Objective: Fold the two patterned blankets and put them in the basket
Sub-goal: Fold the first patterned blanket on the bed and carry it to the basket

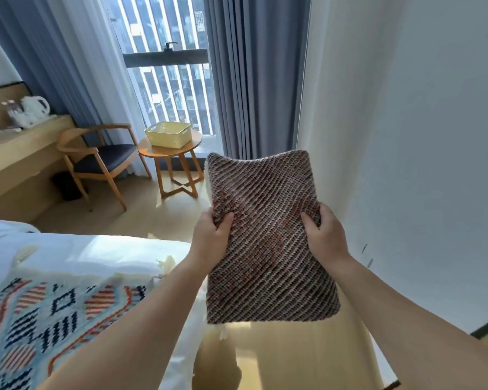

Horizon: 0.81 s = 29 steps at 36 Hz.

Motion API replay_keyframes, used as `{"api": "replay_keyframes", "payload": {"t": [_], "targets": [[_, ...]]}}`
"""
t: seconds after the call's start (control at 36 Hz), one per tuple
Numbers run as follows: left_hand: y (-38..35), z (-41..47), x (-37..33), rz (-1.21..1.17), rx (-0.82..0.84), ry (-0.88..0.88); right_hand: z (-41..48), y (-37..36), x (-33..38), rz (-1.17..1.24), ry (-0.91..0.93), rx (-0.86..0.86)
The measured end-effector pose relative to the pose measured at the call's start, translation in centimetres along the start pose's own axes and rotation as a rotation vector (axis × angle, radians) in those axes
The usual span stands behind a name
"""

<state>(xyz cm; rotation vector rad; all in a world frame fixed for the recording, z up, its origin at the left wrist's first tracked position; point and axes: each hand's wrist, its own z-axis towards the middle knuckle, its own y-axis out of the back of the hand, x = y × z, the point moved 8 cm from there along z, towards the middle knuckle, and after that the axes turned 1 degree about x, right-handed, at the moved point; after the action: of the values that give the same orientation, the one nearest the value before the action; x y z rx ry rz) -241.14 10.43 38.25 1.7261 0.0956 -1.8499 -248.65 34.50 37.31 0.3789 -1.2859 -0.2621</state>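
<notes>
Bright geometric blanket lies spread on the bed at near left, not yet folded. Farther off, the yellow basket sits on the round table. Your left hand and right hand pinch the folded brown woven blanket by its sides, thumbs on top: roughly halfway.

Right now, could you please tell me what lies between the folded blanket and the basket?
Head view: only bare floor and the round table under the basket.
</notes>
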Motion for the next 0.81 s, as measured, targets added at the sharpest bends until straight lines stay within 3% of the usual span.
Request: {"api": "replay_keyframes", "payload": {"t": [0.42,0.81], "targets": [[-3.6,17.4,-0.9,-0.007,-0.14,-0.023,20.9,-3.7,-0.8,0.0,0.127,0.13],[-0.8,39.3,3.4,0.019,-0.214,-0.045,40.9,-15.5,0.5,-0.03,0.151,0.179]]}}
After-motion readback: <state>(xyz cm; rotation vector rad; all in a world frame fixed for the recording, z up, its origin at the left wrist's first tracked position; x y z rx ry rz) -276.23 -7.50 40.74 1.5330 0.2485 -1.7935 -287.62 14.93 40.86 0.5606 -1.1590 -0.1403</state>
